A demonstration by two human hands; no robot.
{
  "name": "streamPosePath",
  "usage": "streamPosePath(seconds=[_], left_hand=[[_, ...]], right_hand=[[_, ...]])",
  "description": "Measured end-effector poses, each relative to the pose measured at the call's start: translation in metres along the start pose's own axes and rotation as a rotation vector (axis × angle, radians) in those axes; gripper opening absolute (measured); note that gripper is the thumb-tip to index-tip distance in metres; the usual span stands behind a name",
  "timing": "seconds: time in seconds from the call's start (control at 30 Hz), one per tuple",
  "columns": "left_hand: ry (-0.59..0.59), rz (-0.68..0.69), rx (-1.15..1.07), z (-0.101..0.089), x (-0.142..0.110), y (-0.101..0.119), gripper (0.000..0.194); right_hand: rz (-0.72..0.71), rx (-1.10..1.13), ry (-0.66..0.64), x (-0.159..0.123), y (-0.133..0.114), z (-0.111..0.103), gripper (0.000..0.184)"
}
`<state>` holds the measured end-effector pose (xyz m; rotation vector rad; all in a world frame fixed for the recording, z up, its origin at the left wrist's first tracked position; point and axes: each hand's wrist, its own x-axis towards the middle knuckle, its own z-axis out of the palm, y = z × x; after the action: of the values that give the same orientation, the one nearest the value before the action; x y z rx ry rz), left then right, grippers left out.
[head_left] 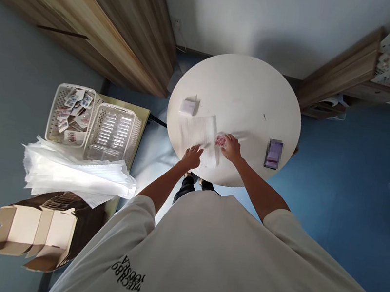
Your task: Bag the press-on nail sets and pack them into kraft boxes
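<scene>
My right hand is closed on the right end of a small clear pack of press-on nails, with rows of pinkish-red pieces. The pack is at the right edge of a white, thin foam sheet lying on the round white table. Near the sheet's front edge, my left hand rests on it, index finger stretched out and the other fingers loosely bent. Nothing shows in that hand. Behind the sheet stands a small white stack, perhaps of cards.
A phone lies at the table's right. On a side table to the left are a basket of small packs, a basket of clear plastic trays, white foam sheets and cardboard boxes. A wooden cabinet stands behind.
</scene>
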<state>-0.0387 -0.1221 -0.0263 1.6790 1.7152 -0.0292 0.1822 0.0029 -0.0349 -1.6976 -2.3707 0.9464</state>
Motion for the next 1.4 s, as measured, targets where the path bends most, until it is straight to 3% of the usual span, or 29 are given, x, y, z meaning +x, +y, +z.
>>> streamPosePath(seconds=[0.1, 0.3, 0.53, 0.73, 0.87, 0.97, 1.1, 1.23, 1.4], left_hand=[[-0.003, 0.027, 0.022, 0.003, 0.0, -0.003, 0.069], [-0.123, 0.035, 0.177, 0.004, 0.004, 0.001, 0.071], [-0.2, 0.162, 0.246, 0.003, 0.021, 0.025, 0.072], [-0.266, 0.222, 0.248, -0.006, 0.047, 0.038, 0.08], [-0.273, 0.266, 0.204, -0.017, 0.06, 0.039, 0.085], [-0.114, 0.233, 0.119, -0.026, 0.059, 0.032, 0.077], [0.107, 0.05, 0.039, -0.032, 0.042, 0.013, 0.07], [0.106, 0.006, 0.045, -0.029, 0.022, -0.004, 0.067], [0.045, 0.047, 0.106, -0.017, 0.014, -0.008, 0.065]], right_hand=[[-0.059, -0.078, -0.032, 0.003, 0.002, 0.01, 0.072], [-0.069, -0.275, -0.031, -0.002, 0.008, 0.008, 0.063], [0.038, -0.355, 0.012, -0.023, 0.041, -0.01, 0.06], [0.192, -0.269, 0.095, -0.045, 0.064, -0.02, 0.065], [0.102, -0.178, 0.136, -0.052, 0.05, -0.018, 0.063], [-0.02, -0.128, 0.091, -0.052, 0.025, -0.007, 0.059], [-0.181, -0.105, -0.023, -0.046, -0.01, 0.018, 0.056], [-0.26, -0.1, -0.081, -0.036, -0.029, 0.045, 0.052], [-0.313, -0.14, -0.101, -0.036, -0.03, 0.061, 0.049]])
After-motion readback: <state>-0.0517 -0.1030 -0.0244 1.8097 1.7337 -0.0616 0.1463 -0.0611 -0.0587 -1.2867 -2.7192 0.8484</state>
